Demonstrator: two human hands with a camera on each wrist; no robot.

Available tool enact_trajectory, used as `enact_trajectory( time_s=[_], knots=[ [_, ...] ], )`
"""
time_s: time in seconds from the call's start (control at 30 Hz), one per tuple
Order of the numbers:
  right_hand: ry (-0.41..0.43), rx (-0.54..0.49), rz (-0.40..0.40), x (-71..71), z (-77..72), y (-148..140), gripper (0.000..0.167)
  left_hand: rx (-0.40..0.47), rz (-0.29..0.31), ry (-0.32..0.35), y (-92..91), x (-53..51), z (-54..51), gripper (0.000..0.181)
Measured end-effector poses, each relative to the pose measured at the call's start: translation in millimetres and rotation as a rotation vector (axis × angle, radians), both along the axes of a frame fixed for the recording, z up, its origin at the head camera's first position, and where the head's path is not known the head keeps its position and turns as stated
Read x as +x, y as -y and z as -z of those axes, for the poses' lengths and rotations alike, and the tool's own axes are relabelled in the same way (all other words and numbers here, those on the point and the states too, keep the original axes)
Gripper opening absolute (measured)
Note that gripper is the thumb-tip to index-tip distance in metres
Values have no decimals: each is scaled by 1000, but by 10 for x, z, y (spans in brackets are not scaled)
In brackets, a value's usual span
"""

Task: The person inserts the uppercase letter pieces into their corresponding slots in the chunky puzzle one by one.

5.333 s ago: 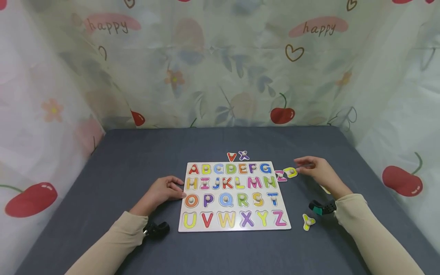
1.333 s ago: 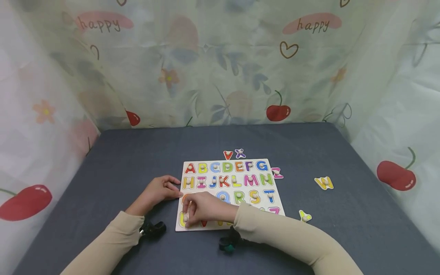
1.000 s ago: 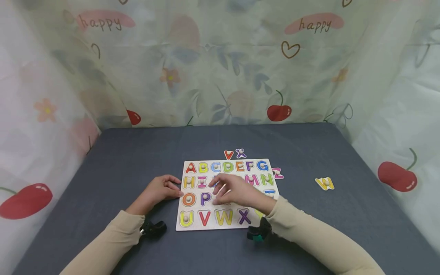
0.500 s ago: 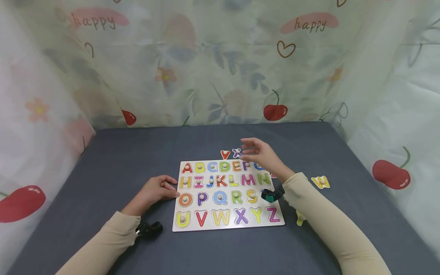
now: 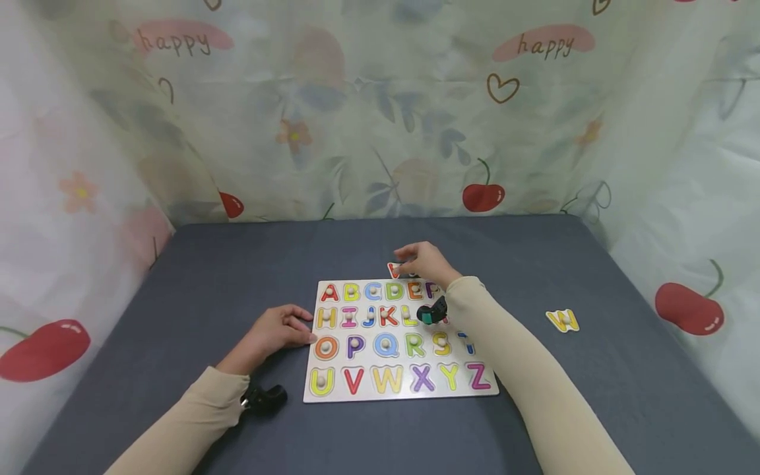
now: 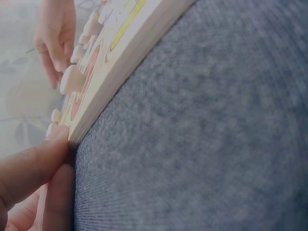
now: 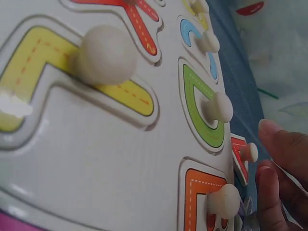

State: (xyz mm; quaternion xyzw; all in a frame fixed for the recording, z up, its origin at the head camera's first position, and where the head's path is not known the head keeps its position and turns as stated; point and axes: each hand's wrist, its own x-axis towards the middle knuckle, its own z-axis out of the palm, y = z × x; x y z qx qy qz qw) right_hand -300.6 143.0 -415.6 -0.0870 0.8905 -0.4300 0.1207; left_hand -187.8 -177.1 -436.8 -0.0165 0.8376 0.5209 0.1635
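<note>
A white alphabet puzzle board (image 5: 356, 330) lies on the table with knobbed letters in it. The V, W, X, Y and Z recesses hold no pieces. My left hand (image 5: 284, 328) pinches the board's left edge, the thumb (image 6: 33, 166) on top in the left wrist view. Behind the board, my right hand (image 5: 429, 262) reaches over the loose red V piece (image 5: 392, 270). In the right wrist view its parted fingers (image 7: 267, 190) are close to the V's knob (image 7: 250, 152), with a gap between. The purple X piece is mostly hidden under this hand.
A yellow W piece (image 5: 562, 320) lies on the dark grey table (image 5: 623, 396) to the right. My right sleeve (image 5: 522, 363) crosses the board's right side and covers several letters. A printed curtain (image 5: 368, 119) stands behind the table.
My right hand first carried the U piece from the right into its recess and let go. It then moved up and back to the V piece. My left hand stayed at the edge.
</note>
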Motion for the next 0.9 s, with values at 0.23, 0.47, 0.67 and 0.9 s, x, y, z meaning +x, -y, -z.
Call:
enact_trajectory(
  time_s=[0.23,0.47,0.67,0.9],
  knots=[
    [-12,73,17,-43,31,67,30,-3,-8,-3,1,3,-4,48],
    [-50,102,46,-17,38,145,17,4,-7,0,1,14,-5,47],
    [-140,6,40,45,-3,181,17,-6,-13,6,-3,18,-13,47],
    [-181,-99,-60,431,-243,357,18,-11,-15,8,6,6,-2,46]
  ],
)
